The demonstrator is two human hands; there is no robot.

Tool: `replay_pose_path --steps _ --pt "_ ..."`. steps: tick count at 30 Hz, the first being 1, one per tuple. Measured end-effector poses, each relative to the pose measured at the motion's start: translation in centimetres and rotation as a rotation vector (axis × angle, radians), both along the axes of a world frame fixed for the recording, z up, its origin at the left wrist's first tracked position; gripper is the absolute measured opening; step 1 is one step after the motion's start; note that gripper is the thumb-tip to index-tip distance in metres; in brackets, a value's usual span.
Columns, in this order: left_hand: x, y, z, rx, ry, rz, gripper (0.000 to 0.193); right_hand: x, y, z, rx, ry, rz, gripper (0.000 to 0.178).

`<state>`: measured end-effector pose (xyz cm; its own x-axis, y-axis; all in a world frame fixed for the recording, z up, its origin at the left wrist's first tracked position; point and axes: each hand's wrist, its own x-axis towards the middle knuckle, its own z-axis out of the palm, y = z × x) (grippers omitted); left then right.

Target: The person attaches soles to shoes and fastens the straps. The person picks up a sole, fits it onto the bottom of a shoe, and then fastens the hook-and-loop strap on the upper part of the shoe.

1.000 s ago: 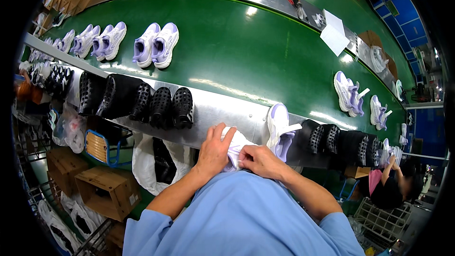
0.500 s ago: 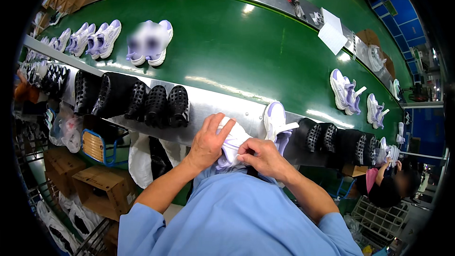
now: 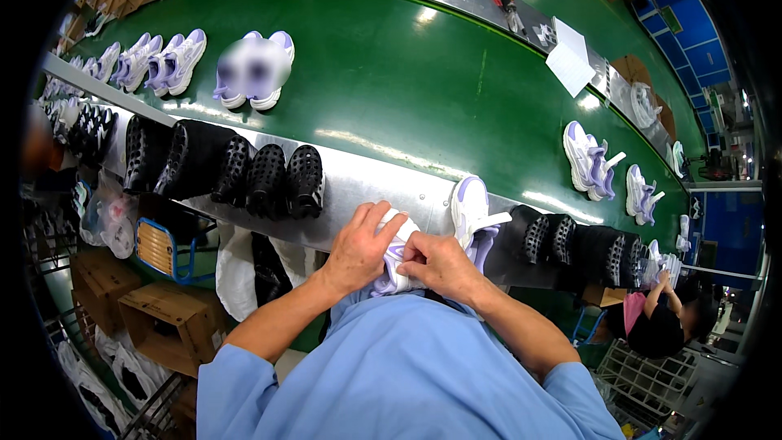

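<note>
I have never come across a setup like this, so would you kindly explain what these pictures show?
There is no machine here: a person works with two bare hands, seen from above by a wide camera worn on the head, so straight edges look bent. The left hand holds a white and lilac shoe near the body. The right hand is up against it; whether it pinches anything is hard to tell. A second shoe stands on the metal ledge, with black items to both sides. Beyond, the green table carries more shoes at left and right.
</note>
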<state>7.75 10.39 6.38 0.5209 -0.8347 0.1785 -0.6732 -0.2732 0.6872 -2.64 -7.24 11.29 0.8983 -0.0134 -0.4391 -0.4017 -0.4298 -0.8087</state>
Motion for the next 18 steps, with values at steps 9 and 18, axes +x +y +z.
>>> replay_pose_path --steps 9,18 --pt "-1.0 1.1 -2.3 0.236 0.226 0.244 0.06 1.1 -1.8 -1.7 -0.323 -0.106 -0.064 0.025" --pt "-3.4 0.0 -11.0 0.59 0.676 0.53 0.054 -1.6 0.8 -7.5 -0.349 -0.064 -0.134 0.037"
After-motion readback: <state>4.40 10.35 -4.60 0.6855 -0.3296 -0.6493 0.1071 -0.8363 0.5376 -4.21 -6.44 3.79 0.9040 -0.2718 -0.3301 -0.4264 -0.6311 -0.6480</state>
